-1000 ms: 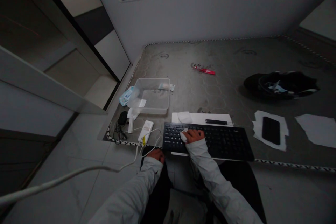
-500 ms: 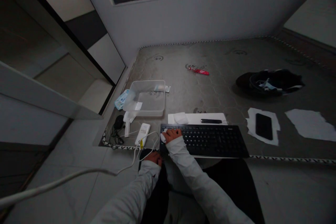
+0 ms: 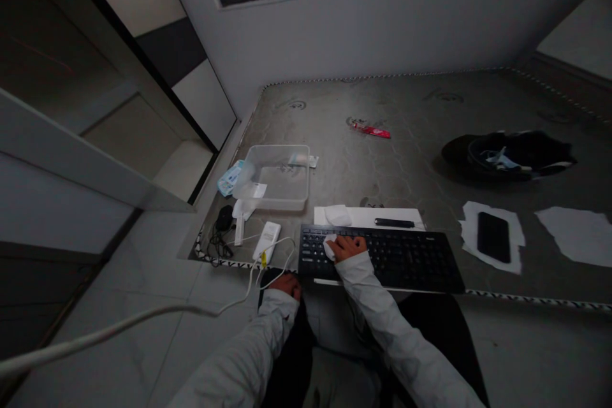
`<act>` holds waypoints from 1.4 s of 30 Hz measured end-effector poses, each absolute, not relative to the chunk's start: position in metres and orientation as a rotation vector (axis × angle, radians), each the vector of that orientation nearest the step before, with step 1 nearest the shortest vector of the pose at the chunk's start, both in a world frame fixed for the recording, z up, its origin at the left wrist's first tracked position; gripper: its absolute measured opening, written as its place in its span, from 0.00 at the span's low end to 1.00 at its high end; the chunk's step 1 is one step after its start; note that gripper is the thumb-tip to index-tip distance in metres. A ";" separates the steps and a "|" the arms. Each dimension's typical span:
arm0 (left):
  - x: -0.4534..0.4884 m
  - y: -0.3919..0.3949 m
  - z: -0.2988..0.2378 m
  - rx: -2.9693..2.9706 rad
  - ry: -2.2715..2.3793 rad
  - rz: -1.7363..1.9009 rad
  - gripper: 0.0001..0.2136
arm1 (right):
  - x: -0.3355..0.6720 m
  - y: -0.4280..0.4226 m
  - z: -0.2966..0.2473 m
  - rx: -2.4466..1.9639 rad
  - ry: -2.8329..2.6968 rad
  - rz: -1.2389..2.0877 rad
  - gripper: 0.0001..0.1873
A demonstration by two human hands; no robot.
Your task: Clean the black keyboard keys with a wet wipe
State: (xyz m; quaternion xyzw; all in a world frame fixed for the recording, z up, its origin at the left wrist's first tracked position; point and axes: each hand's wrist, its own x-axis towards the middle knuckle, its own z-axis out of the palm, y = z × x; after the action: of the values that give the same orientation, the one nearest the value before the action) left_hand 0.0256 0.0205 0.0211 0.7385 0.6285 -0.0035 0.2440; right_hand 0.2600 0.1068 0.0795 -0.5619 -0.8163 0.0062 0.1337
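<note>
A right hand (image 3: pixel 348 247), fingers curled around a crumpled white cloth (image 3: pixel 329 247), presses the cloth onto the left end of a flat black keyboard (image 3: pixel 382 260), which lies along the front edge of a bare grey mattress (image 3: pixel 363 153). The left hand (image 3: pixel 287 285) sits just below that edge, its finger position impossible to tell.

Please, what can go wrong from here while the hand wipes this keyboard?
The right hand presses the white wipe on the keyboard, so it may catch on keys. The keyboard sits at the mattress edge and could slip off. The white cable beside the left hand could catch that sleeve and tug the white device.
</note>
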 end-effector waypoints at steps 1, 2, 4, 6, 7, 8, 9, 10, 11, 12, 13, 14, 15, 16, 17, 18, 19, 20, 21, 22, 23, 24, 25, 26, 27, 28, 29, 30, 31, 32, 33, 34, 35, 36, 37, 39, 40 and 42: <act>0.026 0.020 0.021 2.015 1.722 -0.009 0.09 | 0.267 0.106 0.078 -1.635 -2.363 0.002 0.17; 0.026 0.020 0.022 2.013 1.728 -0.009 0.09 | 0.274 0.105 0.078 -1.639 -2.358 -0.016 0.18; 0.026 0.020 0.022 2.007 1.739 -0.013 0.09 | 0.291 0.101 0.079 -1.641 -2.354 -0.047 0.19; 0.026 0.019 0.022 2.001 1.747 -0.016 0.09 | 0.310 0.098 0.082 -1.650 -2.367 -0.064 0.20; 0.026 0.019 0.023 2.000 1.748 -0.018 0.09 | 0.319 0.096 0.083 -1.662 -2.375 -0.072 0.21; 0.026 0.018 0.023 2.000 1.749 -0.019 0.09 | 0.328 0.094 0.085 -1.674 -2.383 -0.080 0.22; 0.027 0.018 0.024 2.000 1.750 -0.020 0.10 | 0.337 0.092 0.087 -1.690 -2.385 -0.090 0.23; 0.027 0.018 0.025 2.002 1.749 -0.020 0.10 | 0.346 0.090 0.088 -1.710 -2.382 -0.103 0.23; 0.027 0.018 0.026 2.005 1.748 -0.021 0.10 | 0.354 0.089 0.089 -1.731 -2.377 -0.116 0.23; 0.027 0.018 0.027 2.008 1.746 -0.022 0.10 | 0.362 0.087 0.090 -1.753 -2.368 -0.131 0.23; 0.027 0.017 0.028 2.011 1.743 -0.023 0.10 | 0.369 0.086 0.090 -1.774 -2.359 -0.144 0.22; 0.027 0.017 0.029 2.012 1.742 -0.025 0.11 | 0.376 0.084 0.089 -1.794 -2.351 -0.158 0.22; 0.028 0.017 0.030 2.013 1.742 -0.028 0.11 | 0.382 0.083 0.089 -1.815 -2.343 -0.172 0.22; 0.028 0.018 0.031 2.013 1.743 -0.031 0.11 | 0.389 0.082 0.088 -1.834 -2.338 -0.185 0.22; 0.028 0.018 0.031 2.012 1.746 -0.033 0.11 | 0.395 0.081 0.087 -1.852 -2.333 -0.196 0.22; 0.028 0.018 0.031 2.011 1.748 -0.034 0.11 | 0.400 0.080 0.086 -1.867 -2.328 -0.207 0.22; 0.028 0.019 0.031 2.011 1.748 -0.034 0.11 | 0.406 0.079 0.085 -1.881 -2.320 -0.217 0.22; 0.028 0.019 0.030 2.011 1.747 -0.033 0.10 | 0.412 0.079 0.084 -1.896 -2.309 -0.224 0.22; 0.028 0.019 0.030 2.011 1.745 -0.033 0.10 | 0.419 0.079 0.083 -1.913 -2.295 -0.229 0.21; 0.028 0.020 0.029 2.011 1.741 -0.032 0.10 | 0.425 0.078 0.082 -1.932 -2.281 -0.233 0.21; 0.027 0.020 0.028 2.011 1.739 -0.032 0.11 | 0.432 0.078 0.081 -1.945 -2.277 -0.230 0.21; 0.027 0.020 0.028 2.012 1.737 -0.032 0.11 | 0.439 0.077 0.081 -1.952 -2.279 -0.226 0.22; 0.027 0.020 0.028 2.014 1.737 -0.032 0.11 | 0.445 0.077 0.081 -1.958 -2.282 -0.227 0.22; 0.027 0.020 0.028 2.016 1.740 -0.031 0.11 | 0.450 0.075 0.081 -1.965 -2.277 -0.237 0.22; 0.027 0.020 0.028 2.017 1.743 -0.031 0.11 | 0.454 0.073 0.082 -1.976 -2.258 -0.257 0.22; 0.027 0.019 0.028 2.017 1.747 -0.030 0.11 | 0.456 0.071 0.082 -1.987 -2.231 -0.281 0.22; 0.027 0.019 0.029 2.018 1.749 -0.030 0.12 | 0.456 0.069 0.083 -1.998 -2.197 -0.306 0.22; 0.027 0.019 0.030 2.017 1.752 -0.028 0.12 | 0.454 0.066 0.083 -2.002 -2.167 -0.325 0.22; 0.028 0.019 0.030 2.014 1.757 -0.024 0.12 | 0.450 0.063 0.083 -1.994 -2.153 -0.332 0.22; 0.028 0.019 0.031 2.011 1.764 -0.020 0.11 | 0.446 0.061 0.082 -1.975 -2.152 -0.328 0.22; 0.028 0.019 0.031 2.007 1.771 -0.016 0.11 | 0.441 0.059 0.081 -1.952 -2.158 -0.318 0.22; 0.029 0.019 0.031 2.003 1.778 -0.014 0.11 | 0.435 0.057 0.078 -1.926 -2.166 -0.305 0.21; 0.029 0.019 0.031 1.998 1.784 -0.016 0.10 | 0.429 0.056 0.076 -1.902 -2.173 -0.293 0.20; 0.029 0.019 0.030 1.994 1.789 -0.018 0.10 | 0.424 0.055 0.072 -1.877 -2.176 -0.285 0.19; 0.029 0.019 0.029 1.993 1.791 -0.016 0.10 | 0.420 0.054 0.069 -1.856 -2.171 -0.281 0.19; 0.028 0.018 0.026 2.010 1.789 0.018 0.10 | 0.412 0.054 0.063 -1.827 -2.155 -0.269 0.22; 0.027 0.018 0.024 2.027 1.784 0.042 0.10 | 0.409 0.055 0.061 -1.809 -2.151 -0.257 0.23; 0.026 0.017 0.021 2.064 1.771 0.082 0.10 | 0.401 0.057 0.058 -1.761 -2.156 -0.233 0.24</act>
State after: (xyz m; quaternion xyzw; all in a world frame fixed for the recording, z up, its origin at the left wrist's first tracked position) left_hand 0.0260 0.0171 0.0209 0.7418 0.6365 0.0294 0.2091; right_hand 0.4014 0.0570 0.0580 -0.6209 -0.7600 -0.0822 0.1733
